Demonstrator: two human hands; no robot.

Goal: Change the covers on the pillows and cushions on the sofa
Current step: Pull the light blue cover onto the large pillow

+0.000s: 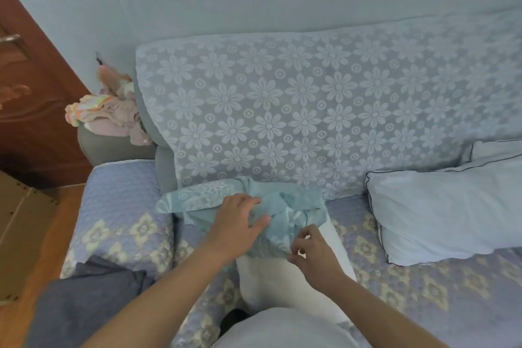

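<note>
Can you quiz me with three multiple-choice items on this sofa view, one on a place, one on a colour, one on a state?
1. Where does the white pillow with dark piping lie?
A. on the seat, to the right of the hands
B. on the left armrest
C. on the floor

2. What colour is the cover being worked over the white cushion?
A. red
B. pale teal with a light pattern
C. black

3. How far is that cover on the cushion?
A. fully on
B. not touching it
C. only over the far end, with the near part bare

Answers:
1 A, it rests on the quilted seat against the backrest at the right.
2 B, the teal fabric is bunched under the left hand.
3 C, the right hand pinches the cover's edge while white cushion shows below it.
</note>
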